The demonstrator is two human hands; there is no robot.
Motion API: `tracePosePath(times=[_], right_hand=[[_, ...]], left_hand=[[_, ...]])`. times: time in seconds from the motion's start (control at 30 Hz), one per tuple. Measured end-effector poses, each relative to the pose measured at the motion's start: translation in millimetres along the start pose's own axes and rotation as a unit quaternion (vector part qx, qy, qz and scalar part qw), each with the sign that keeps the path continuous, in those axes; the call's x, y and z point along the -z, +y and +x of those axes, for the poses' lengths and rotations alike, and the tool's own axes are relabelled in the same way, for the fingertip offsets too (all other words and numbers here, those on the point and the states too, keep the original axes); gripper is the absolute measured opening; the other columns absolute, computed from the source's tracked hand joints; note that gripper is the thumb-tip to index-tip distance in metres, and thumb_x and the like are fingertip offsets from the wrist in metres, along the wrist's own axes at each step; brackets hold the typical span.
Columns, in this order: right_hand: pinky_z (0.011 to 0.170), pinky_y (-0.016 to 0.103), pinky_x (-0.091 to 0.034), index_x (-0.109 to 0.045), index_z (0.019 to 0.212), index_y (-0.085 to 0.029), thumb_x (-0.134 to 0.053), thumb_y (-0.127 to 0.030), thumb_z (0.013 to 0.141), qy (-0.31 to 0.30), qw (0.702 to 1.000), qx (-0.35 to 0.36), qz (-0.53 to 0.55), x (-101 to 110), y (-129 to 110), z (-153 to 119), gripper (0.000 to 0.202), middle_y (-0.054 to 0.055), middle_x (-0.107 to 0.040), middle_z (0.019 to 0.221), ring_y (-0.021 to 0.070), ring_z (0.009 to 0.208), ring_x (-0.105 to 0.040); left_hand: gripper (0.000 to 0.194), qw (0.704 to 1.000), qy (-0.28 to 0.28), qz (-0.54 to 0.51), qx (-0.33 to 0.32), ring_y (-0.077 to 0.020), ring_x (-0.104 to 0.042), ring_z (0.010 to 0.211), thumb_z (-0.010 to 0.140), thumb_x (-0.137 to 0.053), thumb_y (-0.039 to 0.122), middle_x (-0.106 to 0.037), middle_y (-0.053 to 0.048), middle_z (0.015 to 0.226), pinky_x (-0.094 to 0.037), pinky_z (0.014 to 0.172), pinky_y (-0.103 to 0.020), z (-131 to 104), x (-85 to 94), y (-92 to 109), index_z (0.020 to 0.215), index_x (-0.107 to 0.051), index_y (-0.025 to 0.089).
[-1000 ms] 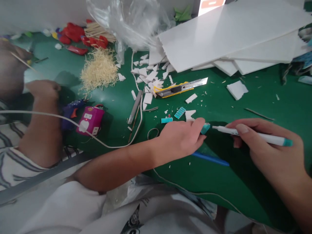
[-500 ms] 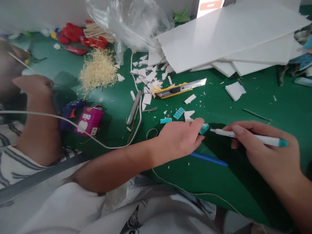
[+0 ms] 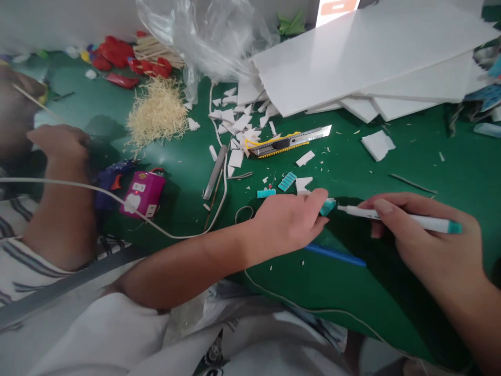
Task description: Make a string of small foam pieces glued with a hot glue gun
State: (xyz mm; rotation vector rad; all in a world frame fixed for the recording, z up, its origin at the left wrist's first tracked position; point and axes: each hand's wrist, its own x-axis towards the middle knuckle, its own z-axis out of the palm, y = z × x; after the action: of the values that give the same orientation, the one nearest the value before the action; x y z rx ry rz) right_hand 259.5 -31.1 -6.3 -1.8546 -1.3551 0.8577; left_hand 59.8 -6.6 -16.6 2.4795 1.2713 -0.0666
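Note:
Between thumb and fingers, my left hand (image 3: 291, 222) pinches a small teal-coloured piece (image 3: 327, 207). My right hand (image 3: 425, 235) holds a white marker (image 3: 407, 219) with a teal end, its tip pointing left, close beside the piece. Two more teal pieces, one striped (image 3: 287, 181) and one narrow (image 3: 266, 194), lie just above my left hand. A torn white scrap (image 3: 303, 184) is partly hidden by that hand. Below my left hand's fingers lies a blue stick (image 3: 336, 255).
A yellow cutter (image 3: 289, 144) with its blade out lies beside white foam scraps (image 3: 236, 158). White boards (image 3: 352, 57) are stacked behind. A cable (image 3: 172, 236) crosses leftward past a pink power adapter (image 3: 144, 193). At left, another person's hands (image 3: 60, 141) hold a thin stick.
The other person's hand and forearm at left have shifted slightly right. My hands, the teal piece and the marker look nearly unchanged.

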Motion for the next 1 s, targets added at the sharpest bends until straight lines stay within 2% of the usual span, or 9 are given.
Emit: tracePosePath(times=[0.07,0.2,0.37,0.47,0.53,0.63,0.73,0.9,1.0], right_hand=[[0.041,0.029,-0.038,-0.077,0.069,-0.03,-0.069,-0.045,0.073,0.012,1.0,-0.002,0.001,-0.6,-0.8,0.0,0.017,-0.001,-0.06,0.049,0.0158,0.045,-0.052],[0.04,0.029,-0.036,-0.076,0.065,-0.029,-0.066,-0.044,0.075,-0.016,1.0,-0.007,-0.011,-0.8,-0.9,-0.6,0.021,-0.001,-0.059,0.048,0.0151,0.043,-0.049],[0.042,0.029,-0.037,-0.078,0.071,-0.03,-0.068,-0.046,0.076,0.007,1.0,0.002,-0.006,-0.3,1.1,-0.7,0.02,-0.001,-0.059,0.05,0.0152,0.045,-0.05],[0.039,0.029,-0.034,-0.076,0.066,-0.03,-0.067,-0.044,0.077,-0.011,1.0,-0.002,-0.018,0.2,0.9,-0.1,0.021,-0.001,-0.057,0.047,0.0139,0.041,-0.046],[0.041,0.028,-0.036,-0.076,0.066,-0.03,-0.066,-0.043,0.077,-0.004,1.0,0.001,-0.014,0.0,0.2,0.1,0.02,-0.001,-0.059,0.049,0.014,0.043,-0.049],[0.039,0.027,-0.031,-0.078,0.071,-0.029,-0.069,-0.045,0.075,0.011,1.0,0.007,-0.01,-0.6,-0.6,0.2,0.019,-0.001,-0.059,0.05,0.0131,0.043,-0.047],[0.036,0.028,-0.025,-0.076,0.066,-0.028,-0.067,-0.046,0.075,-0.01,1.0,-0.006,-0.016,-0.8,-0.5,-0.1,0.022,-0.001,-0.057,0.047,0.0125,0.039,-0.042],[0.037,0.028,-0.026,-0.078,0.071,-0.028,-0.068,-0.048,0.074,0.014,1.0,-0.003,-0.021,-0.6,1.2,-0.7,0.023,-0.001,-0.059,0.05,0.0141,0.041,-0.045],[0.036,0.028,-0.025,-0.076,0.067,-0.028,-0.066,-0.047,0.075,-0.01,1.0,-0.007,-0.028,-0.3,1.4,-0.5,0.023,-0.001,-0.057,0.048,0.0136,0.039,-0.043]], left_hand=[[0.034,1.0,0.0,-0.001,-0.003,-0.0266,-0.076,0.077,0.101,-0.052,0.04,-0.076,-0.004,0.084,-0.046,0.054,-0.03,0.0,0.2,-0.3,0.126,-0.053,0.018],[0.033,1.0,0.009,-0.014,-0.002,-0.0269,-0.076,0.077,0.101,-0.052,0.039,-0.075,-0.005,0.083,-0.048,0.056,-0.03,-1.1,-0.5,-0.6,0.126,-0.053,0.018],[0.034,1.0,0.005,-0.014,0.001,-0.0262,-0.075,0.076,0.101,-0.053,0.039,-0.075,-0.005,0.081,-0.049,0.057,-0.03,-1.3,-1.4,0.2,0.128,-0.052,0.018],[0.033,1.0,0.005,-0.012,0.0,-0.0253,-0.075,0.077,0.101,-0.053,0.04,-0.076,-0.004,0.084,-0.047,0.056,-0.029,-0.9,-1.2,0.6,0.126,-0.052,0.018],[0.033,1.0,0.001,-0.011,0.0,-0.0254,-0.076,0.078,0.101,-0.053,0.04,-0.076,-0.004,0.085,-0.047,0.056,-0.029,-0.9,-0.7,0.6,0.127,-0.052,0.018],[0.034,1.0,0.0,-0.007,0.001,-0.0251,-0.076,0.078,0.101,-0.053,0.04,-0.076,-0.004,0.084,-0.047,0.057,-0.029,-1.2,-0.2,0.3,0.128,-0.051,0.019],[0.033,1.0,0.006,-0.012,0.003,-0.0245,-0.076,0.08,0.101,-0.053,0.04,-0.077,-0.004,0.087,-0.048,0.058,-0.028,-1.2,-0.4,0.0,0.127,-0.051,0.019],[0.033,1.0,0.005,-0.014,0.001,-0.0253,-0.076,0.078,0.101,-0.054,0.041,-0.076,-0.005,0.084,-0.048,0.057,-0.029,-0.5,-1.4,-0.5,0.125,-0.052,0.019],[0.033,1.0,0.011,-0.015,0.001,-0.0253,-0.076,0.079,0.101,-0.054,0.04,-0.077,-0.004,0.086,-0.048,0.057,-0.029,-0.6,-1.8,-0.5,0.126,-0.052,0.019]])
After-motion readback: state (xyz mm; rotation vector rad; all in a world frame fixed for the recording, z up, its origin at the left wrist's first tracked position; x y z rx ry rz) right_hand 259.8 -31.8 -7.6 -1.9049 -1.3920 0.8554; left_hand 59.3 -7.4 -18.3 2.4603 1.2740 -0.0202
